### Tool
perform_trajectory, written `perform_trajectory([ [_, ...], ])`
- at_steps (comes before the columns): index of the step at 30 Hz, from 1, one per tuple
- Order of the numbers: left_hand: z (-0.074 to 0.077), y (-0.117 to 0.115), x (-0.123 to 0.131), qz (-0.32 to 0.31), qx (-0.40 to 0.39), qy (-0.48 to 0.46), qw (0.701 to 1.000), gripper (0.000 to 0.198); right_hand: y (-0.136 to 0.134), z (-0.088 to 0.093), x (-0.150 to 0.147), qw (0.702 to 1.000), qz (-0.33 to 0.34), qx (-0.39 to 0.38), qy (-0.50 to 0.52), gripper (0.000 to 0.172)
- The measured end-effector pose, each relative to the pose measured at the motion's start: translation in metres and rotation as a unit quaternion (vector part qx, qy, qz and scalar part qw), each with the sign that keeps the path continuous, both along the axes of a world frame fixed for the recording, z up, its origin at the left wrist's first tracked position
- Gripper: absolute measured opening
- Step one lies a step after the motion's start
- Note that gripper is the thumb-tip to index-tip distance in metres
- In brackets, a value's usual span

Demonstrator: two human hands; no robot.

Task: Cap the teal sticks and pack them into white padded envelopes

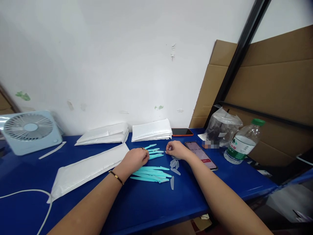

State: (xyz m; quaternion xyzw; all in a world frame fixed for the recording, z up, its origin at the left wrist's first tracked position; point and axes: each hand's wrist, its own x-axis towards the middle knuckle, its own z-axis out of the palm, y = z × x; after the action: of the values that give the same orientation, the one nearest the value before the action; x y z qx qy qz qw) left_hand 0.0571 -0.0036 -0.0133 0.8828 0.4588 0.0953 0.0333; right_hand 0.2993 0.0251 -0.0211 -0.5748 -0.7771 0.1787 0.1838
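Note:
My left hand (137, 160) has its fingers curled over the handles of several turquoise eyebrow razors (156, 151), whose blade ends stick out to the right. It appears to grip one of them; the fingertips are partly hidden. Just to the right, my right hand (178, 149) pinches something small near a razor tip, too hidden to make out. More turquoise razors (151, 173) lie in a loose pile below my left hand. Small translucent blade caps (175, 170) are scattered below my right hand.
White padded mailers lie behind, in a left stack (102, 133) and a right stack (151, 130); a single mailer (90, 169) is at left. Around the blue table (156, 205) are a fan (31, 130), a lit phone (201, 155), a dark phone (182, 132), a bagged cup (221, 125) and a bottle (242, 145).

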Motion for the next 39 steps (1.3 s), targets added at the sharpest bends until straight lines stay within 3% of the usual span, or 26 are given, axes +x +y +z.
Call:
perform_trajectory([
  [7, 0.000, 0.002, -0.007, 0.008, 0.002, -0.052, 0.999, 0.020, -0.004, 0.003, 0.003, 1.000, 0.013, -0.012, -0.015, 0.018],
  [12, -0.005, 0.005, -0.011, 0.014, 0.005, -0.075, 0.997, 0.023, -0.005, 0.009, 0.017, 0.998, 0.016, 0.067, 0.002, 0.024],
  [15, -0.005, 0.004, -0.012, 0.007, 0.005, -0.075, 0.997, 0.023, -0.007, 0.015, 0.027, 0.996, 0.071, 0.052, -0.003, 0.033],
  [18, -0.002, 0.002, -0.012, 0.003, 0.007, -0.069, 0.998, 0.023, -0.007, 0.017, 0.029, 0.993, 0.115, 0.013, -0.017, 0.024],
  [21, 0.000, 0.000, -0.012, 0.004, 0.015, -0.055, 0.998, 0.021, -0.005, 0.012, 0.025, 0.995, 0.098, -0.018, -0.004, 0.012],
  [26, -0.001, 0.000, -0.015, -0.012, 0.011, -0.039, 0.999, 0.017, -0.003, 0.003, 0.018, 0.990, 0.096, -0.087, 0.060, 0.016],
  [39, -0.004, 0.004, -0.015, -0.014, -0.005, -0.049, 0.999, 0.016, -0.006, -0.002, -0.002, 0.984, 0.136, -0.029, 0.109, 0.015],
])
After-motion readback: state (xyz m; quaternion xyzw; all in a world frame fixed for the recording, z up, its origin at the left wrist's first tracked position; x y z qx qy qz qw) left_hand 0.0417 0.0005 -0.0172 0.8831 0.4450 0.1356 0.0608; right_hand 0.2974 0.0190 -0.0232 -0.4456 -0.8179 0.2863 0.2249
